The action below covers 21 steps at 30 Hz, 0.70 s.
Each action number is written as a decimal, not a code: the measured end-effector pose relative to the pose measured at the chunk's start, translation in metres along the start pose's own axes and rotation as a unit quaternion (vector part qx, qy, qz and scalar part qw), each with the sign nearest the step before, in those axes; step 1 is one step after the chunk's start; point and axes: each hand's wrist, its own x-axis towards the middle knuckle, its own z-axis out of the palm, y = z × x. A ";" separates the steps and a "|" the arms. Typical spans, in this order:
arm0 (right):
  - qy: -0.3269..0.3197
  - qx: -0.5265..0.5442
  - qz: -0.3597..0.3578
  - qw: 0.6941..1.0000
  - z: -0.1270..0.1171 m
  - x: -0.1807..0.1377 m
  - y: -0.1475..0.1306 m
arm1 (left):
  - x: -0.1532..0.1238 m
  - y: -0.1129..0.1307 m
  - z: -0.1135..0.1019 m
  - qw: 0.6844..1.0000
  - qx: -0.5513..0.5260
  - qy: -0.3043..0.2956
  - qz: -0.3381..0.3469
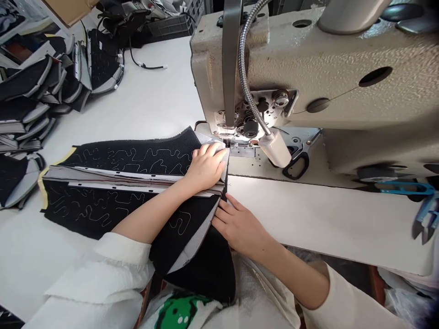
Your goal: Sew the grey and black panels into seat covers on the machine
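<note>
A black quilted fabric panel (113, 157) with white wavy stitching and a grey-white seam strip lies across the white table (154, 98), its right end near the presser foot (236, 146) of an industrial sewing machine (308, 68). My left hand (206, 165) lies on top of the seam at the panel's right end, fingers curled and pressing the layers down. My right hand (238, 225) rests at the lower right edge of the panel near the table front, its fingers pinching the fabric edge.
Stacks of cut black and grey fabric pieces (37, 96) are piled at the far left. Black-handled scissors (297, 162) lie by the machine base, with blue thread snips (423, 219) at the right. A gooseneck lamp (274, 148) hangs over the needle area.
</note>
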 end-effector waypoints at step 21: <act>-0.050 -0.019 0.036 0.998 -0.001 -0.013 -0.027 | -0.038 -0.013 -0.007 0.999 0.017 0.021 0.033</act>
